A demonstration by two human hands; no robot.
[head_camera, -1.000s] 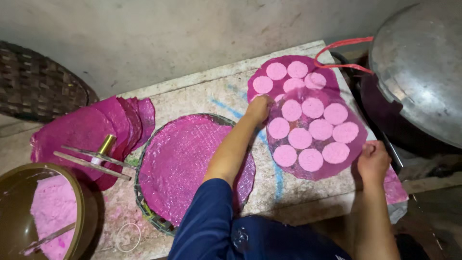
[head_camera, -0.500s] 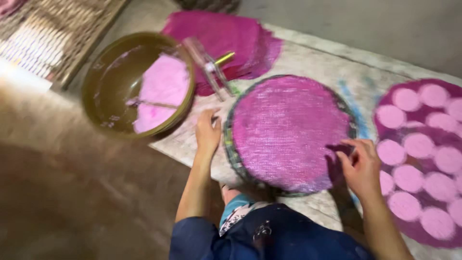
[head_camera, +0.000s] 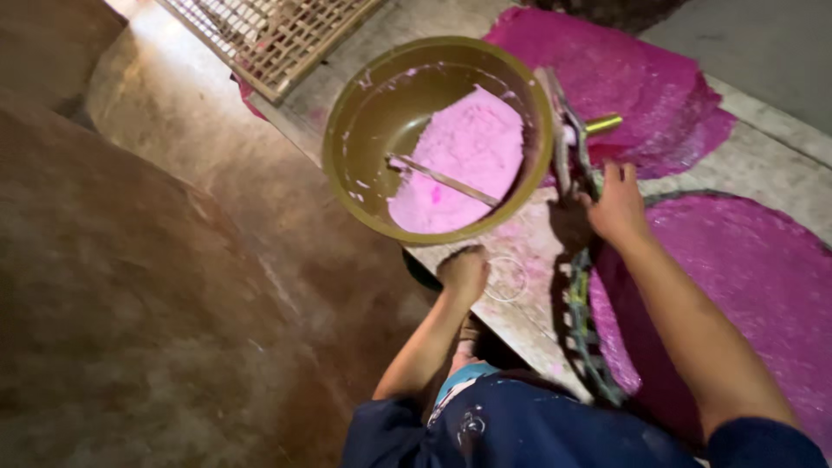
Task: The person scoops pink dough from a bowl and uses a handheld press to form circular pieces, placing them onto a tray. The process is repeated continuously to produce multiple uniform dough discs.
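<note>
My left hand (head_camera: 464, 273) rests with curled fingers on the front edge of the stone slab (head_camera: 529, 303), just below an olive bowl (head_camera: 360, 139). The bowl holds pink batter (head_camera: 468, 156) with a thin stick (head_camera: 442, 179) lying in it. My right hand (head_camera: 617, 208) reaches to the long flat sticks (head_camera: 565, 139) lying beside the bowl, at the upper left rim of the round tray (head_camera: 582, 338). Its fingers touch the sticks; I cannot make out a grip. The tray carries a magenta sheet (head_camera: 745, 286).
A pile of magenta sheets (head_camera: 641, 87) lies behind the tray, with a yellow handle (head_camera: 604, 124) at its edge. A lattice rack (head_camera: 269, 35) sits at the top. Brown earthen floor (head_camera: 156, 286) fills the left side.
The view has swung left toward the bowl. My right hand left the tray's right side and came to the sticks beside the bowl. My left hand shifted to the slab edge under the bowl.
</note>
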